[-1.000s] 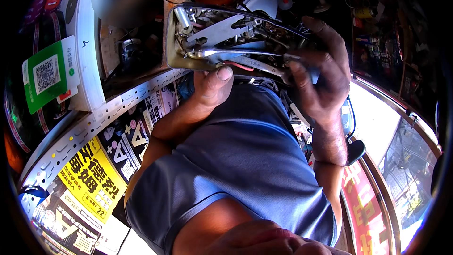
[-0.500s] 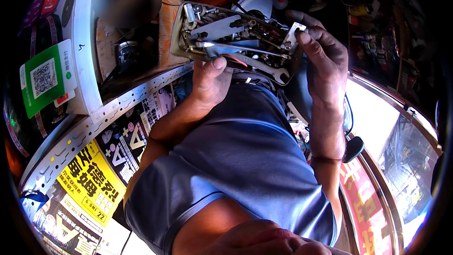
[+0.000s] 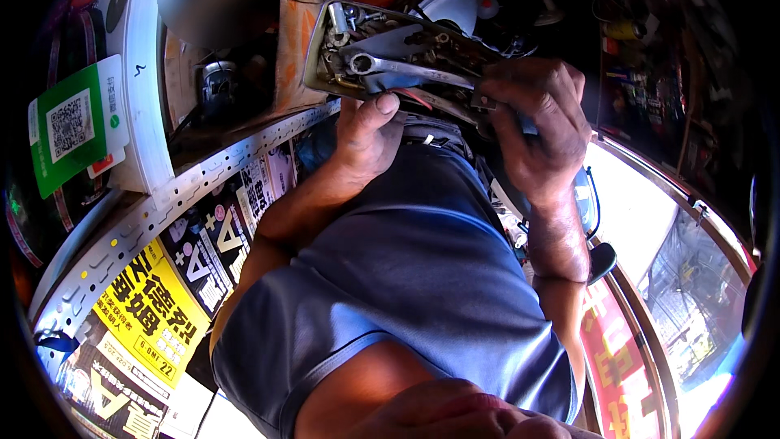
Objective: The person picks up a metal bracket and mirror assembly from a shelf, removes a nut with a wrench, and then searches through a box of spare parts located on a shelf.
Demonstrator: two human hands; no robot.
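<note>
A metal tray (image 3: 315, 57) full of tools is at upper middle, with silver sockets (image 3: 340, 23), a flat metal plate (image 3: 394, 42) and a red-handled item (image 3: 414, 96) in it. A ring-ended wrench (image 3: 422, 73) lies along its top. My left hand (image 3: 366, 134) grips the tray's near edge from below, thumb up at the rim. My right hand (image 3: 540, 126) is over the tray's right end, thumb and fingers closed on a small metal piece (image 3: 485, 102), mostly shadowed, right beside the wrench's far end, which the fingers partly hide.
At left are an orange-streaked board (image 3: 294, 28), a white shelf frame (image 3: 134, 126), a green code placard (image 3: 69, 126) and a perforated metal rail (image 3: 191, 171). Behind the tray sits a pale rounded housing (image 3: 447, 8). Cluttered dark shelves (image 3: 642, 49) stand at right.
My right hand lifted a bright metal piece upright, then turned and lowered it to the tray's right end. The wrench's ring end now shows on top. The tray shifted slightly up.
</note>
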